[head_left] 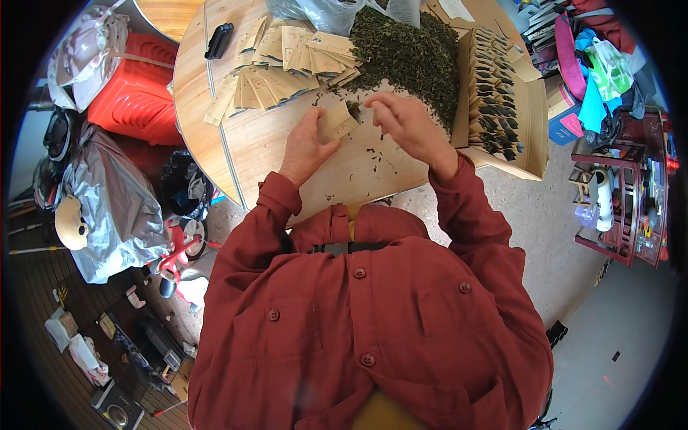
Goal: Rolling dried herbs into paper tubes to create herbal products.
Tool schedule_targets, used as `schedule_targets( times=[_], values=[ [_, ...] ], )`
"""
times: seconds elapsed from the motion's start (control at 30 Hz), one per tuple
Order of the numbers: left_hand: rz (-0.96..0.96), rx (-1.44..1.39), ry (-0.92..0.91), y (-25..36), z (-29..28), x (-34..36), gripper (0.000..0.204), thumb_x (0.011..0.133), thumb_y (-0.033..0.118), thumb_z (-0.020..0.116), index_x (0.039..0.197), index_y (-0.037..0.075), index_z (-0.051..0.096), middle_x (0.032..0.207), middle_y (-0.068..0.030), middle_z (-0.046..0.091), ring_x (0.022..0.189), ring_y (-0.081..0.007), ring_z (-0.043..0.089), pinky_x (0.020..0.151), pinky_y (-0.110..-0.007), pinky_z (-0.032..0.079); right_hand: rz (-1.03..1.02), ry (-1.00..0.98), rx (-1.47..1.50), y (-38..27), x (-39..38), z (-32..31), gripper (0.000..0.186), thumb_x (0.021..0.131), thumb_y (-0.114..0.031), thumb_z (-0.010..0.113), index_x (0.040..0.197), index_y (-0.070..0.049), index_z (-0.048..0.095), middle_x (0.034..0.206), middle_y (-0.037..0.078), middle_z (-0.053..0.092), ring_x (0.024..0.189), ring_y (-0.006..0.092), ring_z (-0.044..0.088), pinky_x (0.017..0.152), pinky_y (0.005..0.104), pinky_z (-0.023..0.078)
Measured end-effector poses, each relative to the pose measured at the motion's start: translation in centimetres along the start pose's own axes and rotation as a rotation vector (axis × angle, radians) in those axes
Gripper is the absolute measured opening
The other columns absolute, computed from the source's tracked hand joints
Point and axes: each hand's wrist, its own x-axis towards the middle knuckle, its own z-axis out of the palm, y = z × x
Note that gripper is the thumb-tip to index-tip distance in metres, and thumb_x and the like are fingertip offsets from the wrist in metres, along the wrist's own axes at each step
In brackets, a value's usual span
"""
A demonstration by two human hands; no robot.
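A small tan paper packet [337,122] is held between the thumb and fingers of my left hand [307,147]. Dark dried leaves show at the packet's right-hand end. Just to the right, my right hand [414,130] is closed with its fingers curled; whatever it pinches, if anything, is too small to name. Beyond both hands lies a large heap of dried green leaves [412,54]. Flat tan packets [265,86] lie fanned in overlapping rows at the far left. On the right, a cardboard box [532,125] holds rows of upright packets [493,100] with dark leaves at their mouths.
A black stapler-like tool [218,41] lies on the round wooden table [197,122]. Clear plastic bags [326,13] sit at the far edge by the heap. Loose leaf crumbs [376,161] are scattered near my hands. Red plastic stools [140,93] stand left, a dark red shelf [627,186] right.
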Motion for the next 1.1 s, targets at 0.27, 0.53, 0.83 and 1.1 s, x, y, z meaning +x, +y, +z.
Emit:
schedule_targets(
  times=[0.27, 0.53, 0.83, 1.1],
  values=[
    [-0.054, 0.008, -0.013, -0.4, 0.2, -0.5, 0.054, 0.068, 0.013, 0.077, 0.111, 0.003, 0.047, 0.104, -0.0195, 0.058, 0.099, -0.0375, 0.057, 0.085, -0.042, 0.046, -0.392, -0.012, -0.535, -2.6, 0.7, 0.4, 0.018, 0.093, -0.017, 0.053, 0.099, -0.002, 0.059, 0.081, 0.018, 0.061, 0.076, 0.038, 0.059, 0.067, 0.0412, 0.048],
    [-0.031, 0.018, -0.008, -0.7, 0.0, -0.8, 0.053, 0.071, 0.014, 0.076, 0.113, 0.001, 0.047, 0.105, -0.0196, 0.059, 0.091, -0.0348, 0.059, 0.075, -0.037, 0.049, -0.126, 0.168, -0.109, -0.4, 0.7, -2.1, 0.023, 0.097, -0.021, 0.052, 0.093, -0.001, 0.063, 0.067, 0.007, 0.062, 0.06, 0.0132, 0.061, 0.052, 0.0276, 0.046],
    [-0.122, -0.121, -0.012, -0.2, -0.2, -1.4, 0.049, 0.071, 0.015, 0.076, 0.108, 0.002, 0.047, 0.099, -0.0188, 0.061, 0.094, -0.0372, 0.06, 0.08, -0.04, 0.048, 0.391, 0.183, 0.651, 8.5, 0.6, 2.0, 0.031, 0.096, -0.025, 0.054, 0.094, 0.004, 0.062, 0.076, 0.011, 0.067, 0.061, 0.0158, 0.065, 0.056, 0.0253, 0.054],
    [-0.1, -0.148, 0.018, -0.3, -0.4, -1.7, 0.048, 0.072, 0.019, 0.077, 0.107, 0.003, 0.048, 0.098, -0.0172, 0.062, 0.092, -0.0356, 0.061, 0.078, -0.039, 0.049, 0.265, 0.612, 0.747, 10.3, 5.3, 0.4, 0.028, 0.095, -0.021, 0.054, 0.096, 0.007, 0.058, 0.079, 0.016, 0.066, 0.064, 0.0204, 0.066, 0.058, 0.0292, 0.056]
  ],
)
